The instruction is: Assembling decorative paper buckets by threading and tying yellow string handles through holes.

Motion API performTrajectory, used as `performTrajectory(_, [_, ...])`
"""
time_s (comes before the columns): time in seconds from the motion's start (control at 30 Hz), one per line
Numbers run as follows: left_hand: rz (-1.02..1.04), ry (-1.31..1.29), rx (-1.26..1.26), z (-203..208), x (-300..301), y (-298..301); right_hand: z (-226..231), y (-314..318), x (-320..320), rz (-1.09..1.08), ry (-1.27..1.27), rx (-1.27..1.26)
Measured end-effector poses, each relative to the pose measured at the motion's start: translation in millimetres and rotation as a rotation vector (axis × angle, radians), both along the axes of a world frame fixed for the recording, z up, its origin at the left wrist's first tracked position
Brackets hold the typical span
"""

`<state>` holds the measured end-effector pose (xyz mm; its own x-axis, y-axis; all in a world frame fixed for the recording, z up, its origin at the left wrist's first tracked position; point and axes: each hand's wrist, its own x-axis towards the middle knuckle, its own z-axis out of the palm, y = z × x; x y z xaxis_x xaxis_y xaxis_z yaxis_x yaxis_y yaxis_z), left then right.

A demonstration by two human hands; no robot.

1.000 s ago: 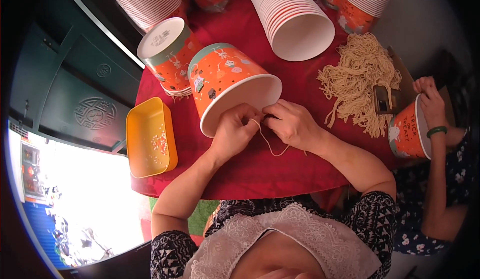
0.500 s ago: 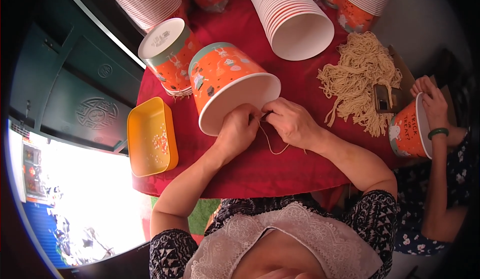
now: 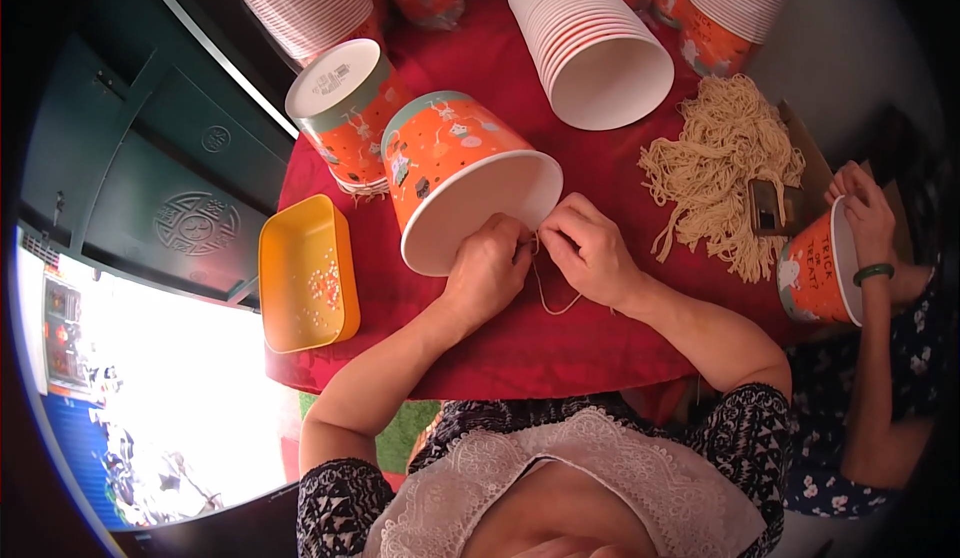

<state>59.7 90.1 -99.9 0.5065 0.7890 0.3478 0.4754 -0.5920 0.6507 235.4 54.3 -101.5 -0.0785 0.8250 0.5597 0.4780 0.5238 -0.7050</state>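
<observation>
An orange paper bucket with a green band and a white rim lies tilted on the table, its mouth facing me. My left hand is closed at the lower rim, pinching a thin beige cord near the bucket's edge. Just to its right, my right hand is also closed, thumb and forefinger pressed together on the same cord. The cord hangs in a loop below my fingers. How it meets the bucket is hidden by my hands.
A yellow tray with small beads stands left. Upside-down buckets and a stack of nested white-mouthed buckets stand farther back. A heap of beige cords lies right, beside another person's hand on an orange bucket.
My left hand has turned slightly and shifted right along the cord. My right hand has moved a little to the right, its fingers lifting off the rim area. The bucket stays nearly in place.
</observation>
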Motion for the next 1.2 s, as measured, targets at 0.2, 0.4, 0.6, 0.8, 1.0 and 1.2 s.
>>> performTrajectory(0.2, [-0.03, -0.024, -0.034, 1, -1, 1, 11, -8, -3, -0.075, -0.208, -0.093])
performTrajectory(0.4, [-0.03, -0.066, -0.125, 5, -3, 4, 3, -1, 4, -0.027, -0.038, -0.075])
performTrajectory(0.6, [0.042, -0.158, -0.382, 9, -8, 12, 4, 1, 10, -0.048, -0.037, -0.152])
performTrajectory(0.8, [0.064, -0.264, -0.659, 19, -8, 11, 8, -2, 13, -0.116, -0.328, -0.146])
performTrajectory(1.0, [0.079, -0.3, -0.752, 21, -4, 6, 28, -12, -1, -0.091, -0.154, 0.055])
performTrajectory(1.2, [0.037, -0.381, -0.802, 19, -1, 4, 16, -15, -5, -0.116, -0.283, 0.004])
